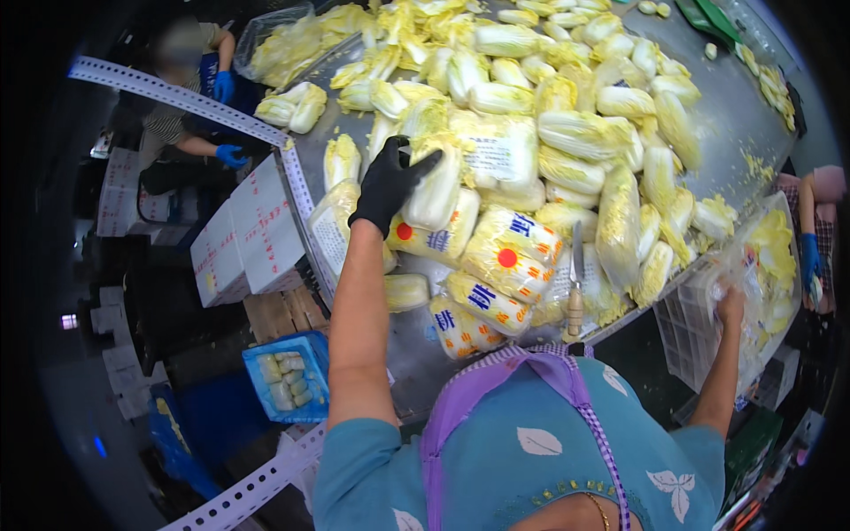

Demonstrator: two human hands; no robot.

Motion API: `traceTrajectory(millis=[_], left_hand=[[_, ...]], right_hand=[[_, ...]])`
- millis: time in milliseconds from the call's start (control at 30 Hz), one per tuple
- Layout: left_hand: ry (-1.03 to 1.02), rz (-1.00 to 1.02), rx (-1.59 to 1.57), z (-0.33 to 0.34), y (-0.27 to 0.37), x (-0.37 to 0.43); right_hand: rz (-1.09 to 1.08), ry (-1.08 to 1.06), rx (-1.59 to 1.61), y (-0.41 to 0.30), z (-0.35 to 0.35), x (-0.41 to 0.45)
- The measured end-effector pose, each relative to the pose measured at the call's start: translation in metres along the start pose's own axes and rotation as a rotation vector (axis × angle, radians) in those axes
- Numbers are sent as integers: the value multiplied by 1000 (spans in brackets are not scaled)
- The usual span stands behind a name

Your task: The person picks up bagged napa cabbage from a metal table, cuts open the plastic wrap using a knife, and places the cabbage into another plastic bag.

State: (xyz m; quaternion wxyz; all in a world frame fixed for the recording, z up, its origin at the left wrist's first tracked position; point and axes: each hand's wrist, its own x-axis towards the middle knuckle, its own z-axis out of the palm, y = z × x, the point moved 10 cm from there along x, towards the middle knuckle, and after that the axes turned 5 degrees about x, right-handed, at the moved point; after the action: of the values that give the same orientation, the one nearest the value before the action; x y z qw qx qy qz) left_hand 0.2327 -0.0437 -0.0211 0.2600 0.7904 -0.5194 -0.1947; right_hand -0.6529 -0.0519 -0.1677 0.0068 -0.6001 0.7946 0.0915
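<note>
My left hand (392,182), in a black glove, has its thumb and fingers spread around a trimmed napa cabbage (433,186) above bagged ones. Beside and below it on the metal table (412,338) lie printed plastic bags of napa cabbage (508,255). A knife with a wooden handle (575,308) rests near the table's front edge, blade pointing away from me. Out to the right, my bare right hand (730,304) is at the clear plastic film (720,272) over a white crate (684,332); its fingers are partly hidden. A large heap of napa cabbages (505,96) covers the table's far part.
White perforated metal posts (179,99) stand at the left, near stacked white cartons (265,226) and a blue-lined crate (285,378) of packed cabbages. Blue-gloved co-workers are at the upper left and right. A green container (710,20) lies at the far right. Loose leaves (773,259) fill the crate.
</note>
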Motion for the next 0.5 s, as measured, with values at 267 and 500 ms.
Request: traceTrajectory(millis=[267, 500], left_hand=[[-7, 32, -296, 28, -15, -5], [628, 162, 378, -60, 10, 23]], right_hand=[[46, -171, 209, 49, -43, 24], [-510, 516, 359, -182, -243, -34]])
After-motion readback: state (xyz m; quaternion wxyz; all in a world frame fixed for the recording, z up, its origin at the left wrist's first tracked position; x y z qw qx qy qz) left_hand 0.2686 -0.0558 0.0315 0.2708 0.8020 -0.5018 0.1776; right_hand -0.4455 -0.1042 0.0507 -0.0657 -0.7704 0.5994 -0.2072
